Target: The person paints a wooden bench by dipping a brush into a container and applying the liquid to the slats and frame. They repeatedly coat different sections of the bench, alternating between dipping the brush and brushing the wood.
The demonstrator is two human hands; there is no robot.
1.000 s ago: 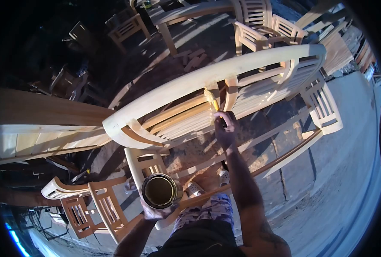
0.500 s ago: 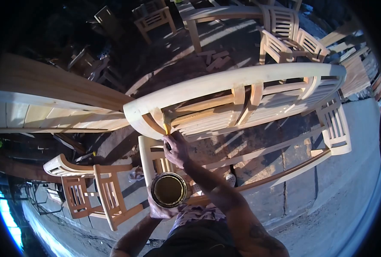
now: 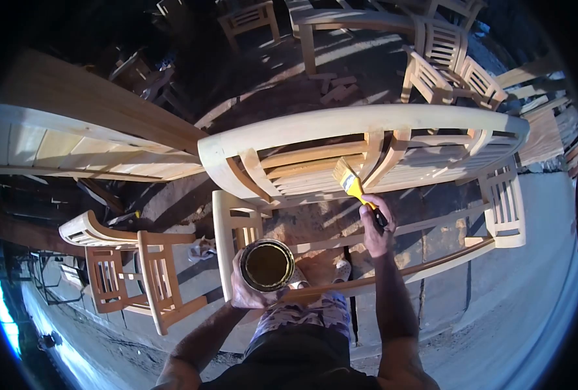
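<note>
My left hand (image 3: 253,294) is wrapped round an open can (image 3: 267,265) of brownish liquid, its rim smeared. In my right hand (image 3: 376,227) is a paintbrush (image 3: 352,182) with a yellow-and-black handle and pale bristles. The bristle tip overlaps the back slats of a wooden bench (image 3: 341,123) in this view. That bench has a curved top rail, slatted back and slatted arm ends, and its seat is an open frame. Some slats on the left part of its back look darker and more orange than the rest.
A wooden armchair (image 3: 155,273) stands at the left, below a large panelled wooden piece (image 3: 100,123). More slatted chairs (image 3: 442,49) and a table (image 3: 354,19) are at the back. Wood offcuts (image 3: 338,90) lie on the ground behind the bench.
My right hand has moved the paintbrush right, from the left end of the bench back to its middle slats. The can stays in my left hand, shifted slightly right and up.
</note>
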